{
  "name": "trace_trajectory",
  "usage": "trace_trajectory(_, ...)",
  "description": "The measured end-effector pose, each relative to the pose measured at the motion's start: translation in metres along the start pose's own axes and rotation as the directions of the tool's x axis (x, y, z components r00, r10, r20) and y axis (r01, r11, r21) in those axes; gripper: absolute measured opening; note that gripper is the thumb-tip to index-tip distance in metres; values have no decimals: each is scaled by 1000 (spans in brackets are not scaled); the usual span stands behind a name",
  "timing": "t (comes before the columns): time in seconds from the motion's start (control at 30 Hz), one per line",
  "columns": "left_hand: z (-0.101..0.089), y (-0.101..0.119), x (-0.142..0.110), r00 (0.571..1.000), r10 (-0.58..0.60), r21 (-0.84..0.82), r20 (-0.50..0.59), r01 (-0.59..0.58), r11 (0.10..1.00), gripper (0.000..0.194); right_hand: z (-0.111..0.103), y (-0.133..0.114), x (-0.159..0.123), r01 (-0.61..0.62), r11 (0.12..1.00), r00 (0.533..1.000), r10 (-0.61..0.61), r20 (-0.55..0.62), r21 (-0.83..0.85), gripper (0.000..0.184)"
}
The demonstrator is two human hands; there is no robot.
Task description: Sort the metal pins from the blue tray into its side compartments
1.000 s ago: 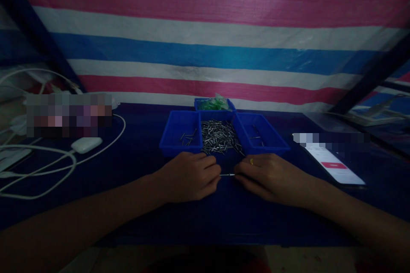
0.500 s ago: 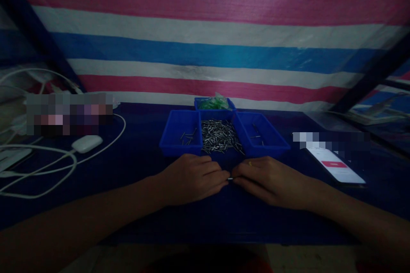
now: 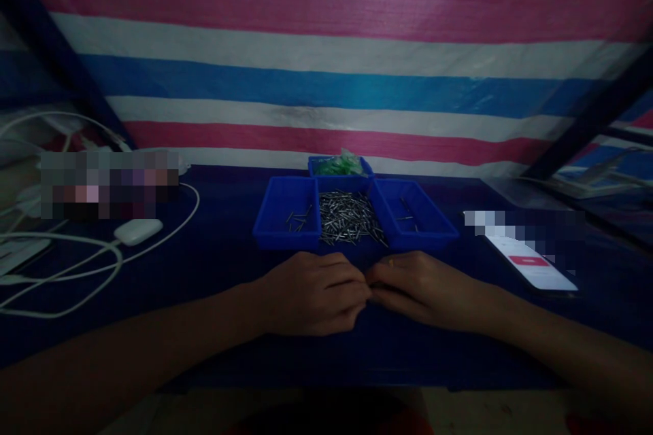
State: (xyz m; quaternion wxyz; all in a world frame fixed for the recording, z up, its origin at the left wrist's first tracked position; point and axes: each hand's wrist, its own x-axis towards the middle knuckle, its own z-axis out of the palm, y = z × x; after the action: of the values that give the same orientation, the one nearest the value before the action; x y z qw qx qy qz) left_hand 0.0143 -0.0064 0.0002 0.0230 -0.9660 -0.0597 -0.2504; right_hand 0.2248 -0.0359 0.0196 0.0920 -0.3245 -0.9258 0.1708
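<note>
My left hand (image 3: 319, 293) and my right hand (image 3: 426, 289) meet fingertip to fingertip over the blue table, just in front of the bins. Both have their fingers closed. A short metal pin showed between the fingertips in the earlier view; now the fingers hide it. Beyond the hands lies a heap of slim metal pins (image 3: 349, 216), between a left blue bin (image 3: 288, 239) and a right blue bin (image 3: 421, 239). Several loose pins lie in each of these bins.
A third blue bin (image 3: 316, 161) at the back holds green pieces in clear plastic (image 3: 343, 164). A lit phone (image 3: 543, 275) lies on the right. White cables (image 3: 158, 245) and a white adapter (image 3: 139, 231) are on the left. A striped sheet (image 3: 326, 92) hangs behind the table.
The gap between my fingertips has closed, so the pin no longer shows. My left hand has turned slightly and moved a little right, its fingers curled more.
</note>
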Motion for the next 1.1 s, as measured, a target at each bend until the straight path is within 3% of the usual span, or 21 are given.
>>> trace_trajectory(0.27, 6, -5, -2, 972, -212, 121, 99, 200, 972, 15, 0, 4, -3, -16, 997, 998, 12, -58, -76, 21)
trace_trajectory(0.47, 4, -5, -1, 972, -211, 144, 106, 195, 970, 20, 1, 6, -2, -24, 983, 998, 11, -69, -180, 21)
trace_trajectory(0.73, 1, -8, -2, 965, -252, 197, 76, 233, 952, 21, -5, 6, -3, -53, 960, 986, 7, -165, -277, 23)
trace_trajectory(0.97, 1, -8, -2, 976, -213, 237, 51, 195, 952, 20, 1, 9, -2, -64, 966, 997, 49, -64, -252, 21)
trace_trajectory(1.1, 1, -9, -4, 984, -172, 243, 48, 156, 957, 19, 1, 6, -1, -58, 967, 997, 43, -64, -250, 20)
